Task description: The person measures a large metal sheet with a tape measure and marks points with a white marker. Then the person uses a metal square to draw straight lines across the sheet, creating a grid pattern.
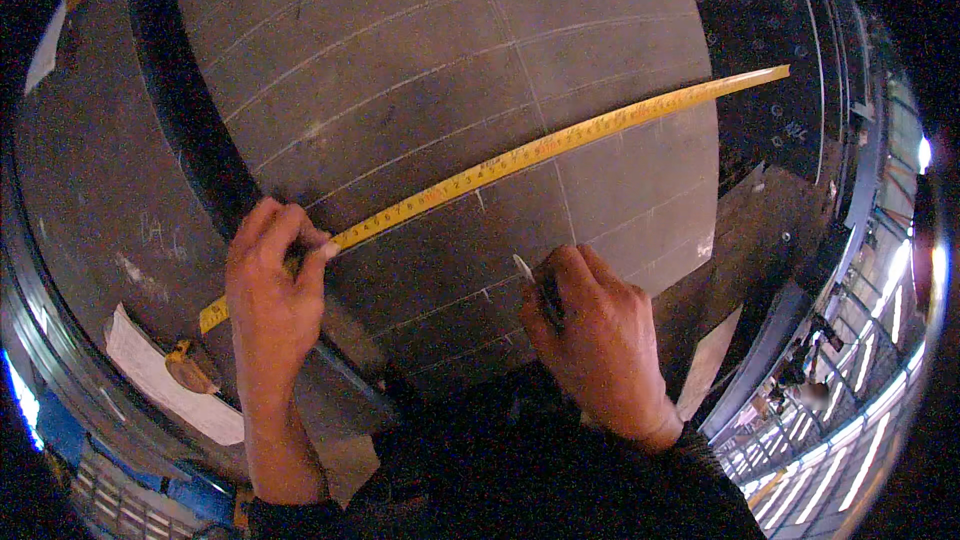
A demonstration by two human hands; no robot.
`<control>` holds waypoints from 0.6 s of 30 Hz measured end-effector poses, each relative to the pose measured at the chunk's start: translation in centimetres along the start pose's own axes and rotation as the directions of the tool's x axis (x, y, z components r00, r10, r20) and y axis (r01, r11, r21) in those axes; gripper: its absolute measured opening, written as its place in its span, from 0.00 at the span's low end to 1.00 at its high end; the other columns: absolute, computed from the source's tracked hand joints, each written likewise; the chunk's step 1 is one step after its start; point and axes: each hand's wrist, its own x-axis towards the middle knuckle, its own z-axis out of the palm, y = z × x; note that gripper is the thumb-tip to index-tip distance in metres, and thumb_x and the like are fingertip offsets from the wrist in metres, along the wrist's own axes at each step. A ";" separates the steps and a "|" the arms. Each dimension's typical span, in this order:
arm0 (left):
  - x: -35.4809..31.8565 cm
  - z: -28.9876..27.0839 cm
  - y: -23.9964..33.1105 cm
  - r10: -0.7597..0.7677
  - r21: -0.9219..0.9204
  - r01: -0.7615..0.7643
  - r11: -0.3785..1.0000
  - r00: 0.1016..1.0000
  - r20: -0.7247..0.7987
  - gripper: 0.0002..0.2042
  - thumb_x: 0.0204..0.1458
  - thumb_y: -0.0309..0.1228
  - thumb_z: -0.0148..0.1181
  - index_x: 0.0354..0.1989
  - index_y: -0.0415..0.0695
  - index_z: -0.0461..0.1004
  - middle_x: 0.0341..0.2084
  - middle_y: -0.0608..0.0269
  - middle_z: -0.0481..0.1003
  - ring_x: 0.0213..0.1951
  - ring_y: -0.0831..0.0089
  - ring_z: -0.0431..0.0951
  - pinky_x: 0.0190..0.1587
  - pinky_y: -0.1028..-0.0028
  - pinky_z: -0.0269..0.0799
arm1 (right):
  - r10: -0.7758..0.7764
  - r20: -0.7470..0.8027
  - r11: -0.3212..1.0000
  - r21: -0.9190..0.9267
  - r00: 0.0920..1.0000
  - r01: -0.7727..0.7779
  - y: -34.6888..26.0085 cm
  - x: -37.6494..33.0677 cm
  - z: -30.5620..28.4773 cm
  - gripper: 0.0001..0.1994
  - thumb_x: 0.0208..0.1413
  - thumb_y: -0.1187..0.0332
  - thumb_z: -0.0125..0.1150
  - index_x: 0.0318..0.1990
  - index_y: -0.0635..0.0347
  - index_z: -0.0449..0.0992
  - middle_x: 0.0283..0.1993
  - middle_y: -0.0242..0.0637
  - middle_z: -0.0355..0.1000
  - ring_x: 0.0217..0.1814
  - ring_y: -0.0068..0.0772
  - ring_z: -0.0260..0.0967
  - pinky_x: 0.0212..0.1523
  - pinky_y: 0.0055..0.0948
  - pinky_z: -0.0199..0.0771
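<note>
Your left hand (270,295) pinches the thin, springy yellow tape (540,148) flat; your right hand's (595,340) fingers pinch the light marker (535,285), so grip the tape near the plate's (420,60) left edge.

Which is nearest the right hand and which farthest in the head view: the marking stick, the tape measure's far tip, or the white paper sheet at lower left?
1. Marking stick: in the right hand itself, tip on the dark plate.
2. White paper sheet: far left, past the left hand.
3. Tape measure's far tip: upper right, beyond the plate's edge.
</note>
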 end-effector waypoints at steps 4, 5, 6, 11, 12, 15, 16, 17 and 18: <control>-0.2 -0.2 -0.4 -0.016 0.008 0.016 1.000 1.000 -0.013 0.08 0.42 0.20 0.64 0.28 0.37 0.69 0.28 0.53 0.69 0.34 0.52 0.74 0.39 0.61 0.68 | -0.090 -0.054 0.989 0.112 0.994 0.096 -0.3 0.6 1.3 0.08 0.53 0.69 0.64 0.35 0.61 0.71 0.33 0.45 0.72 0.32 0.50 0.75 0.31 0.41 0.74; -0.2 -0.2 -0.4 -0.026 -0.005 0.026 1.000 1.000 0.008 0.08 0.42 0.20 0.64 0.28 0.37 0.69 0.28 0.54 0.69 0.34 0.52 0.74 0.39 0.61 0.69 | -0.124 -0.086 0.981 0.140 0.989 0.135 -0.3 0.8 1.8 0.08 0.53 0.70 0.65 0.35 0.61 0.71 0.33 0.45 0.72 0.31 0.49 0.75 0.31 0.41 0.74; -0.2 -0.3 -0.4 -0.031 -0.009 0.032 0.999 0.999 0.024 0.08 0.42 0.20 0.64 0.28 0.37 0.69 0.28 0.54 0.69 0.34 0.52 0.74 0.39 0.61 0.69 | -0.124 -0.097 0.977 0.161 0.988 0.138 -0.3 1.1 2.4 0.08 0.53 0.70 0.65 0.35 0.61 0.72 0.33 0.45 0.72 0.31 0.49 0.74 0.30 0.40 0.74; -0.3 0.1 -0.7 -0.053 -0.029 0.053 0.998 0.999 0.010 0.08 0.41 0.19 0.63 0.28 0.39 0.70 0.28 0.55 0.70 0.34 0.52 0.74 0.39 0.60 0.69 | -0.181 -0.207 0.945 0.235 0.961 0.228 -1.1 2.4 5.5 0.07 0.53 0.71 0.65 0.37 0.61 0.73 0.32 0.44 0.72 0.29 0.48 0.73 0.28 0.38 0.73; -0.3 0.1 -0.8 -0.042 -0.035 0.042 0.998 0.999 0.015 0.08 0.41 0.19 0.63 0.28 0.39 0.70 0.28 0.55 0.70 0.34 0.52 0.74 0.39 0.60 0.69 | -0.185 -0.196 0.942 0.244 0.963 0.230 -1.3 2.5 5.9 0.09 0.54 0.69 0.64 0.38 0.61 0.71 0.33 0.45 0.71 0.31 0.51 0.73 0.29 0.42 0.73; -0.4 0.1 -0.9 -0.028 -0.036 0.028 0.999 1.000 0.001 0.09 0.40 0.19 0.63 0.28 0.40 0.70 0.28 0.56 0.70 0.36 0.52 0.74 0.39 0.60 0.69 | -0.183 -0.170 0.936 0.270 0.968 0.225 -1.9 2.6 6.5 0.12 0.55 0.65 0.63 0.39 0.59 0.67 0.35 0.47 0.69 0.33 0.57 0.71 0.30 0.48 0.74; -0.4 0.1 -0.9 -0.025 -0.034 0.025 0.999 1.000 -0.007 0.09 0.40 0.19 0.64 0.28 0.40 0.70 0.28 0.56 0.70 0.36 0.52 0.74 0.39 0.59 0.69 | -0.175 -0.167 0.936 0.279 0.970 0.217 -2.1 2.7 6.6 0.12 0.55 0.65 0.63 0.38 0.59 0.66 0.35 0.47 0.69 0.33 0.57 0.71 0.30 0.49 0.74; -0.5 0.1 -0.9 -0.025 -0.041 0.024 0.999 1.000 -0.010 0.09 0.40 0.19 0.64 0.28 0.40 0.70 0.28 0.56 0.70 0.36 0.52 0.73 0.39 0.59 0.69 | -0.167 -0.163 0.935 0.287 0.973 0.208 -2.2 2.8 6.7 0.12 0.55 0.65 0.63 0.38 0.59 0.66 0.35 0.47 0.69 0.33 0.57 0.71 0.30 0.49 0.73; -0.5 0.1 -0.9 -0.024 -0.051 0.023 0.998 1.000 -0.012 0.09 0.39 0.20 0.64 0.28 0.40 0.70 0.28 0.56 0.69 0.37 0.52 0.73 0.40 0.59 0.68 | -0.170 -0.156 0.936 0.282 0.973 0.209 -2.2 2.8 6.8 0.12 0.56 0.65 0.63 0.38 0.59 0.66 0.35 0.47 0.69 0.33 0.57 0.71 0.30 0.49 0.73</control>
